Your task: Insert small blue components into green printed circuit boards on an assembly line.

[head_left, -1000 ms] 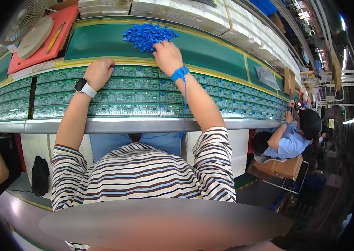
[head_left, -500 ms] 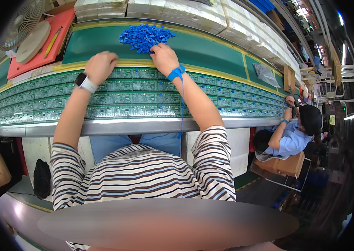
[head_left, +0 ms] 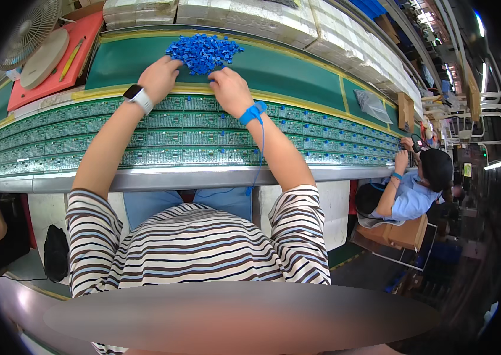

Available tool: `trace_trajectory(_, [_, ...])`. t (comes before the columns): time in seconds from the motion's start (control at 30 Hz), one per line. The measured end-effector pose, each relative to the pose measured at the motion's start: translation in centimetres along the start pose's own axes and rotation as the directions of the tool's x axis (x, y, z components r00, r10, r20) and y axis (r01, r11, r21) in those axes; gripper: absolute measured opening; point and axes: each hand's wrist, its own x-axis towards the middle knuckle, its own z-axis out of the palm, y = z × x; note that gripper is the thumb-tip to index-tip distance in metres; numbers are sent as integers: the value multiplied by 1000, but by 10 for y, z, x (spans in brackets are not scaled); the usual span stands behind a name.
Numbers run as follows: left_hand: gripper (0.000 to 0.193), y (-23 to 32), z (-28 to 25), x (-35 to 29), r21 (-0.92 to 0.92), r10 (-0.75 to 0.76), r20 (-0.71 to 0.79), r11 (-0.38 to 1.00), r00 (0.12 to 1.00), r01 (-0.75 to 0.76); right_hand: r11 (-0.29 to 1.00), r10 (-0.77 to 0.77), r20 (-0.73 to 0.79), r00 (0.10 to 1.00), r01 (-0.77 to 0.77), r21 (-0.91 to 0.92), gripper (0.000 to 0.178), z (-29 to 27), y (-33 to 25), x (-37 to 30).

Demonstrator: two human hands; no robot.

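**Both hands at a pile of blue parts**

The fingers of the left hand [head_left: 160, 80] were bent at the near left edge of the pile [head_left: 203, 53]; those of the right hand [head_left: 231, 92] were curled inward at its near edge. Whether either set pinched a part could not be told, the tips being too small to read. The pile, made up of many small pieces, rested on a green mat [head_left: 297, 74]. A watch [head_left: 134, 92] encircled the left wrist and a blue strap [head_left: 253, 112] with a cord the right. Nearer the person than the pile ran yellow tape [head_left: 194, 89], then four rows of green circuit boards [head_left: 200, 139], some to the right of the pile bearing blue pieces, then a metal rail [head_left: 203, 178]. Left of the pile lay a red panel [head_left: 87, 36] carrying a round pale disc [head_left: 44, 59] and a yellow tool [head_left: 71, 59]. Beyond the pile stood white blocks [head_left: 250, 18]; far to its right, past a clear bag [head_left: 371, 105], sat a co-worker [head_left: 413, 198] in light blue.
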Motion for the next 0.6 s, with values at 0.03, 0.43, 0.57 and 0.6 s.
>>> trace_trajectory(0.03, [18,-1,-7,-11,0,0,6,1000,1000,0,999,-24,29,999,23,37,13,-3,-8,-5])
trace_trajectory(0.43, [13,-6,-43,-95,-95,7,147,995,989,7,976,-36,156,987,1,220,10,7,-61,-32])
trace_trajectory(0.57, [11,-4,-41,-95,-80,-8,144,997,989,20,980,-31,186,982,-7,197,13,10,-61,-34])
trace_trajectory(0.6, [10,-4,-41,-95,-75,-1,143,997,990,12,984,-27,185,982,-7,178,13,9,-61,-35])
